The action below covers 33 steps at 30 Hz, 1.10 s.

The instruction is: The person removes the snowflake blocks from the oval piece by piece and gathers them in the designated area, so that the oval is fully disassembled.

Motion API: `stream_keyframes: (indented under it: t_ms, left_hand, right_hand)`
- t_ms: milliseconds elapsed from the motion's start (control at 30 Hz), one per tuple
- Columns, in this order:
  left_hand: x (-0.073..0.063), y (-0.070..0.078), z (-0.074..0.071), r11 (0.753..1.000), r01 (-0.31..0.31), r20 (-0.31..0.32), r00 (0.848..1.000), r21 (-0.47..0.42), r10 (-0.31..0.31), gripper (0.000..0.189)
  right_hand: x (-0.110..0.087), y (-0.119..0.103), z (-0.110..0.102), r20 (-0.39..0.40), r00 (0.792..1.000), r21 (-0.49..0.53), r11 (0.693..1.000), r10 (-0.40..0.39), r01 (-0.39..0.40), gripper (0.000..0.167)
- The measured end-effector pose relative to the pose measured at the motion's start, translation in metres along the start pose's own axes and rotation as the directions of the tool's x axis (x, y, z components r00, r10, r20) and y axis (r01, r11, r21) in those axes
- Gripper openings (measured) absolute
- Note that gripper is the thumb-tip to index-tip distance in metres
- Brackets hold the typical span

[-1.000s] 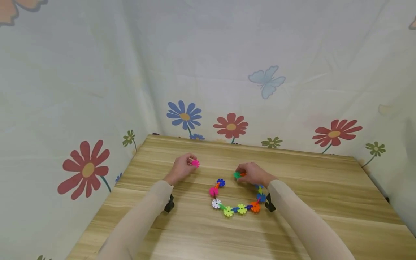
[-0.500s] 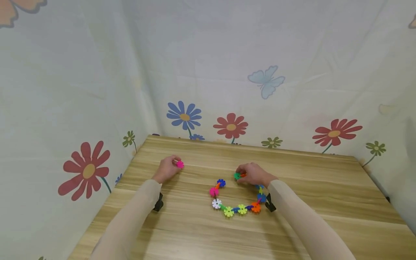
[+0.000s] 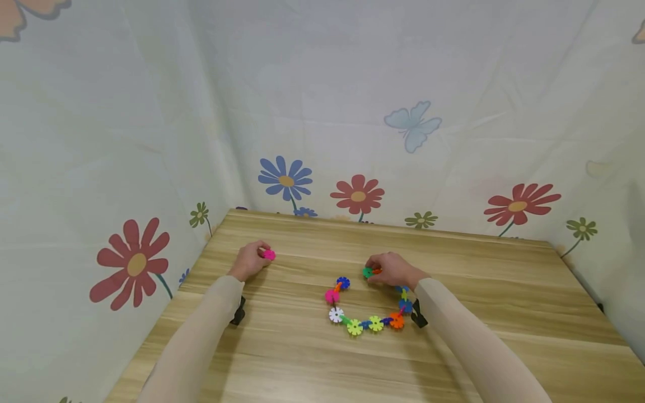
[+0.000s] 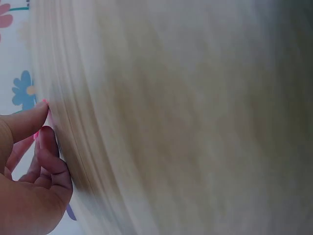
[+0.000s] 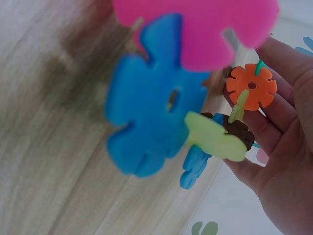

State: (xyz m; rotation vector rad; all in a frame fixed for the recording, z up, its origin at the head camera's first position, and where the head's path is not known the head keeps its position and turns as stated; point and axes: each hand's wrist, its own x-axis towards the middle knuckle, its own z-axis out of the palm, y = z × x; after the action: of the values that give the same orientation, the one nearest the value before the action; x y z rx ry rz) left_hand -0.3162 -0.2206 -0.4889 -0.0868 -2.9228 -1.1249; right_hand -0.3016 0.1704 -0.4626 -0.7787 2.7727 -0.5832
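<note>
My left hand (image 3: 248,262) pinches a pink notched flower-shaped connector disc (image 3: 269,254) near the back left of the table. In the left wrist view only slivers of pink show by the thumb and fingers. To the right, my right hand (image 3: 395,268) holds one end of a chain of interlocked discs, where a green disc (image 3: 368,272) and an orange disc (image 5: 239,89) sit at its fingers. The chain curves in a U across the table, through a lime disc (image 3: 355,327) to a dark blue disc (image 3: 343,283) at its other end. My right hand hides part of it.
The wooden table (image 3: 302,364) backs onto a hanging cloth (image 3: 322,112) printed with flowers and a butterfly. More of this cloth hangs along the left and right sides. Close to the right wrist camera are a blue disc (image 5: 129,93) and a pink disc (image 5: 210,29) of the chain.
My left hand has moved left over the table, away from the chain, carrying the pink disc. My right hand and the chain have stayed in nearly the same place.
</note>
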Motion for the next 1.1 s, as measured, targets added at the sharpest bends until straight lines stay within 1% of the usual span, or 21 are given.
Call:
stream_keyframes:
  t_ms: [133, 200, 533, 733, 1000, 1100]
  left_hand:
    - [0.0006, -0.0023, -0.0012, 1.0, 0.011, -0.004, 1.0, 0.025, -0.011, 0.032]
    - [0.0016, -0.0031, -0.001, 0.999, 0.006, -0.004, 1.0, 0.036, -0.005, 0.032]
    - [0.0035, -0.0046, -0.0025, 0.999, 0.011, -0.004, 1.0, 0.044, -0.011, 0.033]
    - [0.0028, -0.0036, -0.0034, 0.999, 0.009, -0.004, 1.0, 0.054, -0.009, 0.033]
    - [0.0051, -0.0068, -0.0016, 0.997, 0.016, -0.015, 1.0, 0.074, -0.015, 0.033]
    - [0.005, -0.0072, -0.0018, 0.998, 0.011, -0.015, 1.0, 0.069, -0.01, 0.033]
  right_hand:
    - [0.0006, 0.0007, 0.0004, 0.001, 1.0, 0.005, 1.0, 0.009, -0.009, 0.032]
    - [0.0009, 0.0009, 0.0006, 0.0, 1.0, 0.005, 1.0, 0.011, -0.011, 0.032]
    - [0.0023, 0.0036, 0.0012, -0.006, 1.0, 0.0, 1.0, -0.011, 0.011, 0.031]
    - [0.0033, 0.0025, 0.002, 0.0, 1.0, 0.004, 1.0, 0.013, -0.013, 0.031]
    - [0.0021, 0.0006, 0.0019, 0.006, 0.999, -0.007, 0.999, 0.034, -0.034, 0.031]
    - [0.0016, 0.0009, 0.0021, 0.006, 1.0, -0.005, 1.0, 0.026, -0.026, 0.031]
